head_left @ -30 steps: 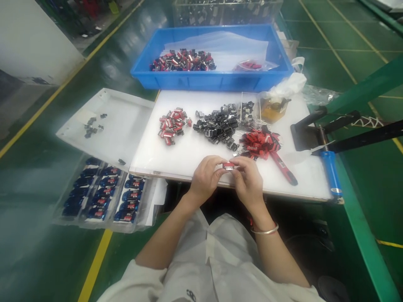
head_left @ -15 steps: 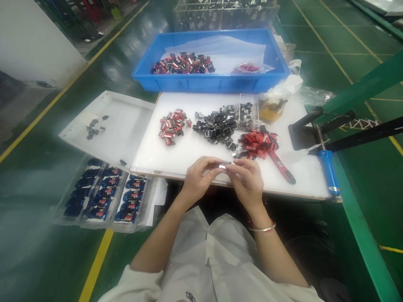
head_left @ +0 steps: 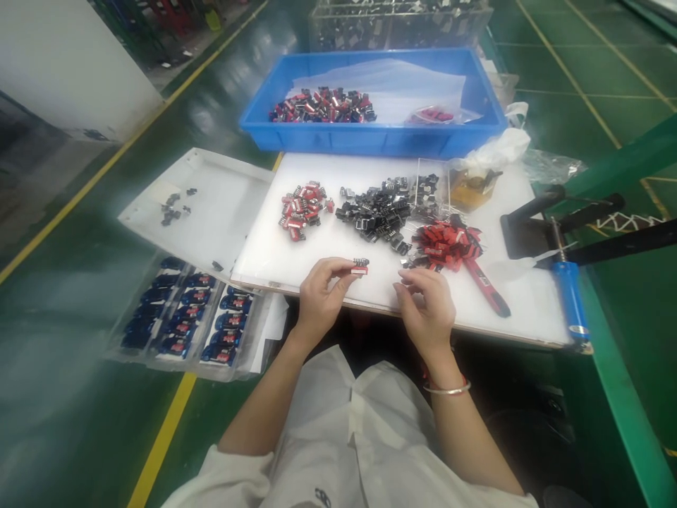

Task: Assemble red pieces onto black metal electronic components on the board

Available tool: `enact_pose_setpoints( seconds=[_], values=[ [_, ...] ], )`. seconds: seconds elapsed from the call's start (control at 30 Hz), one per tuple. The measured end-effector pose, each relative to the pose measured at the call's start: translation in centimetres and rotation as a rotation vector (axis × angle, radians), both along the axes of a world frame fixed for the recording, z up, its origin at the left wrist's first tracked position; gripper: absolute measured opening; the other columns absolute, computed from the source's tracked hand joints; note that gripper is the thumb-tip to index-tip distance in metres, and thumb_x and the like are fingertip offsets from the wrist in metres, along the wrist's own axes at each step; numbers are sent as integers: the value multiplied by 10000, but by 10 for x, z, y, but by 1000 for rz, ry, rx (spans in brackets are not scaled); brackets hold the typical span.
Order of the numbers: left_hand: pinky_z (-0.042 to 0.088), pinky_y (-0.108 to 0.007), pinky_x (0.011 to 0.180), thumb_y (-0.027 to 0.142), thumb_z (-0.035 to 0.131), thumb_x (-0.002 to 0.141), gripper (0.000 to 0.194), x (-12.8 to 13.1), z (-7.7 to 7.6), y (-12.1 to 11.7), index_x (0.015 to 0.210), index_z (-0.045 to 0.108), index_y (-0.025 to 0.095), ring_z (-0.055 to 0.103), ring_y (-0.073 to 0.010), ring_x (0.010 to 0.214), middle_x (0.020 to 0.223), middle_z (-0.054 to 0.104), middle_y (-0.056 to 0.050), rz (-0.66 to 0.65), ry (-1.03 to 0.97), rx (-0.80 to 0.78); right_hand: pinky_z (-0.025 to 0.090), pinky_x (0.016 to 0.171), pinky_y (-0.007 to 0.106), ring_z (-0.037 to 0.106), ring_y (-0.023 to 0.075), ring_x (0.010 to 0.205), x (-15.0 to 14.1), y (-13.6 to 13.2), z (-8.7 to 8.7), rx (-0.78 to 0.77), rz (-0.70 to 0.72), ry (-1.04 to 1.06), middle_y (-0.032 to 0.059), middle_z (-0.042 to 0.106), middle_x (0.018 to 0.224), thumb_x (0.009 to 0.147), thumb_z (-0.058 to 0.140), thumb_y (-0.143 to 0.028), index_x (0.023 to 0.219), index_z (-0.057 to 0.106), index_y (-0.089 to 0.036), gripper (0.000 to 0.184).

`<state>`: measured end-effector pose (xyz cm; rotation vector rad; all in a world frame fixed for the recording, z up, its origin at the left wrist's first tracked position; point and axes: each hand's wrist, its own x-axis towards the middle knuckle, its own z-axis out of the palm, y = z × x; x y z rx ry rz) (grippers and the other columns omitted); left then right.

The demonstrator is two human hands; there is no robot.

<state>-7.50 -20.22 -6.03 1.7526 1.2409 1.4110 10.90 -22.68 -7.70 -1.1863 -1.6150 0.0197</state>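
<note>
My left hand (head_left: pixel 321 291) pinches a small red and black part (head_left: pixel 360 266) between thumb and fingertips, just above the white board (head_left: pixel 338 247). My right hand (head_left: pixel 427 305) hovers a little to the right of it at the board's near edge, its fingers curled and loosely apart with nothing visible in them. Ahead on the board lie a pile of assembled red and black parts (head_left: pixel 303 211), a pile of black parts (head_left: pixel 378 213) and a pile of red parts (head_left: pixel 447 241). A silver bangle (head_left: pixel 447 387) circles my right wrist.
A blue bin (head_left: pixel 370 99) with more parts stands at the back. A white tray (head_left: pixel 204 204) with a few dark bits sits left; a clear tray of blue items (head_left: pixel 190 317) lies below it. A red-handled tool (head_left: pixel 489 286), a black press (head_left: pixel 534 226) and a blue handle (head_left: pixel 571 296) are at the right.
My hands have come apart: the left has carried the small part off to the left, and the right has let go and dropped slightly. The camera view shifted a little.
</note>
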Motion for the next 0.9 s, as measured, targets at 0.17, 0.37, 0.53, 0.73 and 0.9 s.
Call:
enact_pose_setpoints(
  seconds=[0.17,0.37,0.53,0.73,0.9],
  values=[
    [565,-294,848,307,646,904,135,-9,2,0,976,688,201,679,-148,889,961,717,-40,109,34,-39,558,660,324,646,181,799,0,-2,-1,-15,-20,-29,57,675,928,936,589,-173,1056,652,-235,149],
    [565,-294,829,267,655,891,109,-20,4,1,968,684,195,684,-149,858,947,726,-37,205,79,-38,559,698,338,667,186,819,1,-2,-3,-16,-33,-55,53,691,917,933,587,-169,1033,664,-231,141],
    [561,-290,831,228,657,884,93,-27,5,1,969,685,202,692,-160,894,949,734,-35,262,97,-34,550,690,326,664,177,791,0,-2,-2,-10,-30,-79,43,688,908,929,596,-159,1031,662,-234,143],
    [562,-319,866,230,646,891,107,-36,4,1,990,680,208,698,-174,933,972,743,-40,316,100,-45,550,690,322,666,170,770,0,-2,-2,17,-31,-117,42,685,901,926,604,-148,1023,656,-228,136],
    [561,-332,883,219,636,890,116,-41,2,2,998,676,215,692,-181,963,997,743,-41,357,100,-38,551,691,326,667,174,757,0,-2,-2,10,-37,-120,41,691,904,918,612,-152,1025,666,-231,144]
  ],
)
